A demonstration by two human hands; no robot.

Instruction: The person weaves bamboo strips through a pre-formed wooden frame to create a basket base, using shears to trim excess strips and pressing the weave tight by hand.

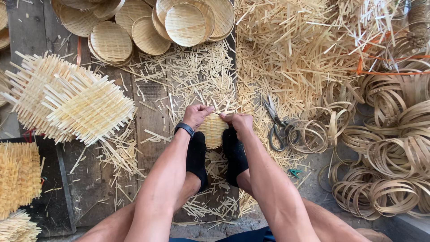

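Pinching the far rim of a small round pale woven bamboo tray (213, 131), the left hand (195, 115) and right hand (239, 121) are closing their fingers on it while both black-socked feet (197, 154) are steadying it on the plank floor (152, 112). Finished round woven trays (148, 22) are piling up far left; untrimmed square woven mats (67, 98) and loose bamboo hoops (394, 148) are waiting.

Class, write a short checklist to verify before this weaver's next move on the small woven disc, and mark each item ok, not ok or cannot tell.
1. Left hand on the disc rim: ok.
2. Right hand on the rim: ok.
3. Disc steadied between both feet: ok.
4. Scissors lying near the right hand: ok.
5. Hoops within reach: cannot tell.
6. Firm grip on the strip ends: cannot tell.
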